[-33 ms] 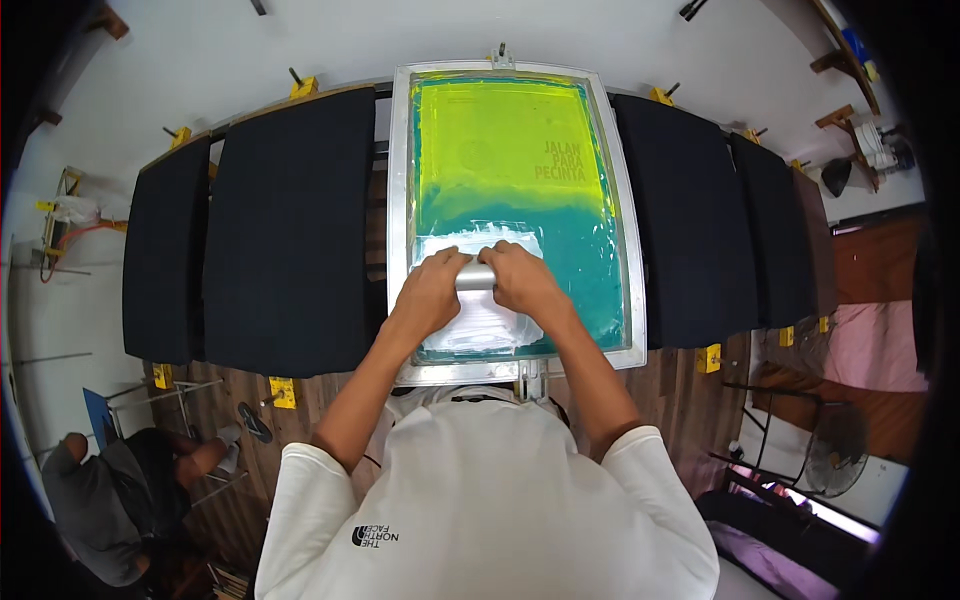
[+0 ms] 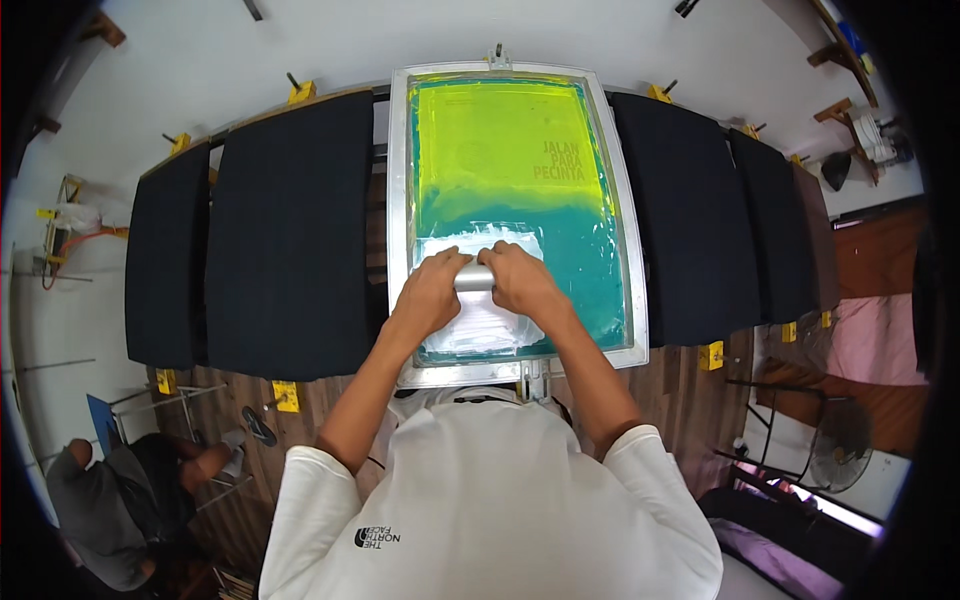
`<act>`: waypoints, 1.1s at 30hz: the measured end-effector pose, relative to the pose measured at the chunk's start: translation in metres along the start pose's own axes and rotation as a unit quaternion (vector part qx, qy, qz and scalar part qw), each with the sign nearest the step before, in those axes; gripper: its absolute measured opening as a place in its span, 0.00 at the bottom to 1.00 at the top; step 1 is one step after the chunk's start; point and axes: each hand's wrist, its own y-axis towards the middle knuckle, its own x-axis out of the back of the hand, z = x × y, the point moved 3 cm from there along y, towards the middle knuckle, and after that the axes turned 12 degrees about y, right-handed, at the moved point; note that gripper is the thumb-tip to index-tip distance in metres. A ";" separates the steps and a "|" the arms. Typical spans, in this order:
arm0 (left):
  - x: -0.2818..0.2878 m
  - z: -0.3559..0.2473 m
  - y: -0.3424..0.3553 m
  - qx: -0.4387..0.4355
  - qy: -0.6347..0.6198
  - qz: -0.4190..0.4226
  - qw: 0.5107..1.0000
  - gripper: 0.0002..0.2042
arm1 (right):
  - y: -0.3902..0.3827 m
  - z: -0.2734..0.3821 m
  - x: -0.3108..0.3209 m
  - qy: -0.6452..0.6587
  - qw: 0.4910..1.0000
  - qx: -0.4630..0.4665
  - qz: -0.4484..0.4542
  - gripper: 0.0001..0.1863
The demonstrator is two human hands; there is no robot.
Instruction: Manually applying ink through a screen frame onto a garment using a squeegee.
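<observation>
A silver metal-framed printing screen (image 2: 634, 270) lies in front of me, its mesh yellow-green at the far half and teal at the near half, with faint lettering in the yellow part. Both my hands are closed on a silver squeegee (image 2: 474, 277), my left hand (image 2: 431, 292) on its left and my right hand (image 2: 523, 288) on its right. The squeegee rests on a patch of white ink (image 2: 477, 325) spread over the screen's near left part. The squeegee's lower edge is partly hidden by my fingers.
Dark padded platens (image 2: 285, 235) flank the screen on the left and the right (image 2: 675, 220), with yellow clamps (image 2: 287, 396) at their edges. Another person (image 2: 115, 505) is at the lower left. A fan (image 2: 838, 445) stands at the lower right, and a wooden floor (image 2: 680, 420) shows below.
</observation>
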 end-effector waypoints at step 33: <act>0.015 -0.082 -0.095 0.088 0.019 0.165 0.982 0.32 | -0.114 0.022 -0.048 0.019 0.997 0.061 -0.042 0.24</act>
